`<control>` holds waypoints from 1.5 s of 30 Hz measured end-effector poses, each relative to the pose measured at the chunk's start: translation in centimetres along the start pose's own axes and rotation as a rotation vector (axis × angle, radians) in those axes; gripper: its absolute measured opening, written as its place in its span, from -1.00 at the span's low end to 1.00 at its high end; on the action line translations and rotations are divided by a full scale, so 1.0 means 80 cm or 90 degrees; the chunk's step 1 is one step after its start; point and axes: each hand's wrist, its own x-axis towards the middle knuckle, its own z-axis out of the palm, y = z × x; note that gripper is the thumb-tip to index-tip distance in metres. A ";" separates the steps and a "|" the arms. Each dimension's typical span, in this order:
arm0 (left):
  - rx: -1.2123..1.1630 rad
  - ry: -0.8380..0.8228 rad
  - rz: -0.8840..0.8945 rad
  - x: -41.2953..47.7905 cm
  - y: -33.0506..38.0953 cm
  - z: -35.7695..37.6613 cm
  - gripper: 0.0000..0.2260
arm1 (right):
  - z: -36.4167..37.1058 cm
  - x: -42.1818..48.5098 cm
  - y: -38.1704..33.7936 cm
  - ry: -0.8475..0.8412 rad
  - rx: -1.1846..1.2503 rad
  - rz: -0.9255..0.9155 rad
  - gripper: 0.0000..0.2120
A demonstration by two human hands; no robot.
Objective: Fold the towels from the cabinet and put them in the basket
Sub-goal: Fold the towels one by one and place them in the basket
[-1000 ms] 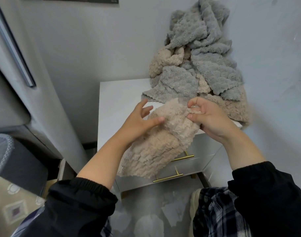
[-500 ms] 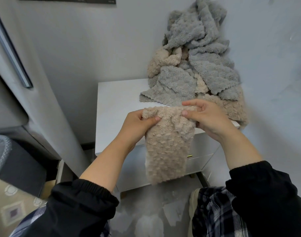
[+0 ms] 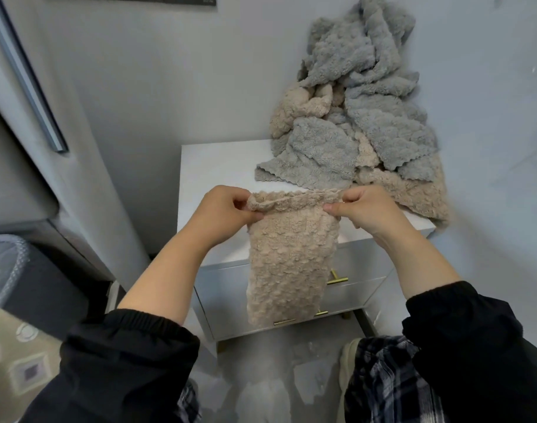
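A beige fluffy towel [image 3: 288, 261] hangs straight down in front of the white cabinet [image 3: 218, 166]. My left hand [image 3: 221, 209] pinches its top left corner and my right hand [image 3: 364, 209] pinches its top right corner, with the top edge stretched between them. A heap of grey and beige towels [image 3: 361, 117] is piled on the cabinet's back right, leaning against the wall. The dark basket [image 3: 7, 264] with a pale mesh rim shows at the left edge, low down.
The cabinet has drawers with gold handles [image 3: 337, 280], partly hidden by the hanging towel. A grey door with a long handle [image 3: 32, 87] stands at the left. A patterned cloth [image 3: 14, 361] lies at the lower left. My plaid-clad legs are below.
The towel was bunched between my hands; both hands took its top corners, moved apart and raised it, so it now hangs flat and full length.
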 end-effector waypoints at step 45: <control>0.076 0.071 -0.109 0.056 -0.033 0.007 -0.90 | 0.068 0.066 0.012 0.064 -0.087 -0.030 -0.87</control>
